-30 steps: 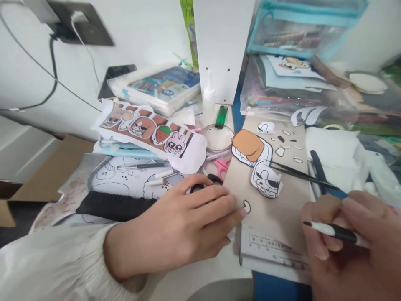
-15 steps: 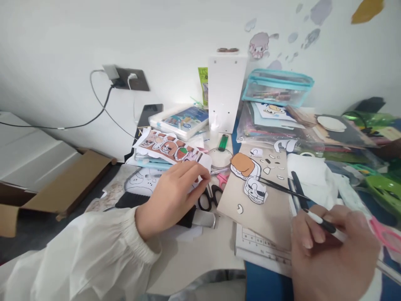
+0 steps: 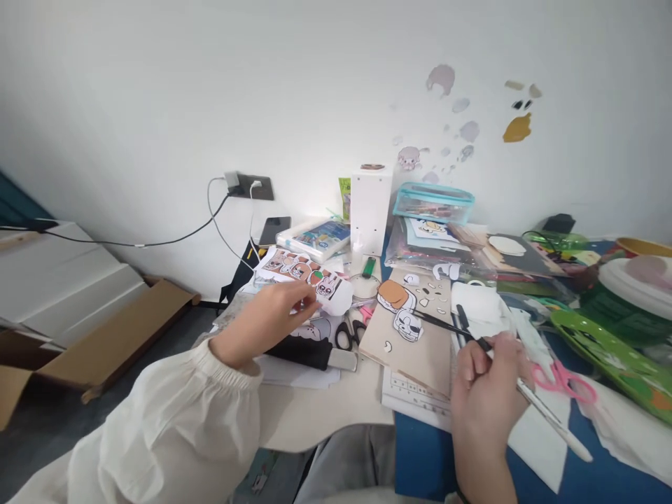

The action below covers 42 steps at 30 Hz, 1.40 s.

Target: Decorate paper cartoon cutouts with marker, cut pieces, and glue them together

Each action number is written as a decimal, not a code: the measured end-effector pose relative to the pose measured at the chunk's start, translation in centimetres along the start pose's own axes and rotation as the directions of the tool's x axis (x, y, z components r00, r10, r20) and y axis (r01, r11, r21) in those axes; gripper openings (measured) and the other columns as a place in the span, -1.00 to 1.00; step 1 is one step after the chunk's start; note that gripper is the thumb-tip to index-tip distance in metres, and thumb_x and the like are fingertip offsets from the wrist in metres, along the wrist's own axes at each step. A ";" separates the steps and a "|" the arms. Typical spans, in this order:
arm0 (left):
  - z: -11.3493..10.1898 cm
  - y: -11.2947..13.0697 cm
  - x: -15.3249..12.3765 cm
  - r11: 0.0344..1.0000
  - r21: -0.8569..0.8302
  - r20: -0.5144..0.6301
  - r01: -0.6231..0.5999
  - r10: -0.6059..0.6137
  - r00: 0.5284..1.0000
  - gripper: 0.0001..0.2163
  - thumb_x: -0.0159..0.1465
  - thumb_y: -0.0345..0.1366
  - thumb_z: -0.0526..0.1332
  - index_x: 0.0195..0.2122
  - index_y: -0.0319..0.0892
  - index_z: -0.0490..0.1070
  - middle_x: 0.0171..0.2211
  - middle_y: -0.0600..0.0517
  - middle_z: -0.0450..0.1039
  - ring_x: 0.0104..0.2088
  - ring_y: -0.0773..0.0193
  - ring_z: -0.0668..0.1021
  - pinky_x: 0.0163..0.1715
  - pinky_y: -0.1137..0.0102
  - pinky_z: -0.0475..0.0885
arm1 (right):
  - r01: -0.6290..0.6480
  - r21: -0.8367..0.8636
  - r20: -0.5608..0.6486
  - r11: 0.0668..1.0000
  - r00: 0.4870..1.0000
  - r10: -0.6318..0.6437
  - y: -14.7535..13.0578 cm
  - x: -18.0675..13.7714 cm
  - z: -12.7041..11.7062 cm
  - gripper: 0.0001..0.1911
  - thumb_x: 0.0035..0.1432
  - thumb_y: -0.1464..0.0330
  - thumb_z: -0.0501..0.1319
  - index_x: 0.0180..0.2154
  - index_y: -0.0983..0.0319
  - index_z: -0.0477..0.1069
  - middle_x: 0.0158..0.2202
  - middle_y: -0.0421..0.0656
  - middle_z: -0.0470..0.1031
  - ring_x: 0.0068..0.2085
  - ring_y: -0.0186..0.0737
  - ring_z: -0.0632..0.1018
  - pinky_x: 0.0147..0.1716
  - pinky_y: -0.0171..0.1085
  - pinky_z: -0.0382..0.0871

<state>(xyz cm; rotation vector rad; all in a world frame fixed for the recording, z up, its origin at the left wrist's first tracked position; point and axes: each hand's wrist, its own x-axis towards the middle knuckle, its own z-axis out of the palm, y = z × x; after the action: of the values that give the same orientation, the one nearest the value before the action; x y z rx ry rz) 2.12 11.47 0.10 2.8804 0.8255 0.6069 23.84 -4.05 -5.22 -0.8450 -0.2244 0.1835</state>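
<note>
Nothing shows in the half-curled left hand (image 3: 267,318), now off the small cutout (image 3: 388,346), leaving it unheld; the right hand (image 3: 486,385) grips a pen (image 3: 551,416).

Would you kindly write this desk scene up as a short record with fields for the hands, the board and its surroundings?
Left hand: over the printed strip; whether it holds anything is unclear
Right hand: holding a pen
Beige board: bears an orange-topped cutout and small paper pieces
Left of board: black-handled scissors
Right of board: pink-handled scissors
Behind: green lighter
</note>
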 end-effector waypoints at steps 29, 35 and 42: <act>1.5 0.6 -2.2 0.873 -0.486 -0.039 0.028 -0.054 0.998 -0.83 0.15 -0.40 0.21 -0.21 -0.19 0.46 -0.34 0.03 0.56 -0.32 0.33 0.58 -0.26 0.46 0.49 | -0.193 -0.321 0.508 0.927 0.792 0.340 1.2 -5.1 1.4 -0.66 0.12 0.09 0.26 -0.43 0.25 0.39 -0.67 -0.28 0.28 -0.63 -0.34 0.38 -0.74 -0.42 0.13; 2.7 1.6 -2.3 0.779 -0.612 -0.119 -0.134 0.077 0.990 -0.91 0.19 -0.40 0.23 -0.27 -0.22 0.45 -0.34 -0.02 0.55 -0.34 0.34 0.57 -0.26 0.49 0.49 | -0.276 -0.396 0.498 0.876 0.737 0.457 2.8 -7.4 3.2 -0.60 0.17 0.05 0.20 -0.48 0.25 0.34 -0.70 -0.31 0.22 -0.67 -0.39 0.34 -0.75 -0.47 0.05; 2.6 1.5 -2.5 0.773 -0.613 -0.156 -0.165 0.086 0.984 -0.91 0.23 -0.38 0.23 -0.23 -0.20 0.43 -0.31 -0.02 0.55 -0.33 0.32 0.57 -0.28 0.47 0.48 | -0.278 -0.441 0.441 0.853 0.761 0.476 2.5 -7.2 2.9 -0.59 0.17 0.03 0.18 -0.48 0.24 0.31 -0.70 -0.32 0.21 -0.66 -0.43 0.29 -0.73 -0.49 0.01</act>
<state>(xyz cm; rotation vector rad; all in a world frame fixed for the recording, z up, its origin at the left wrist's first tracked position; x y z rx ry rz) 2.01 8.94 -2.87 2.3031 0.3355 0.8781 16.02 -2.16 -6.11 -1.1849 -0.6291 0.8004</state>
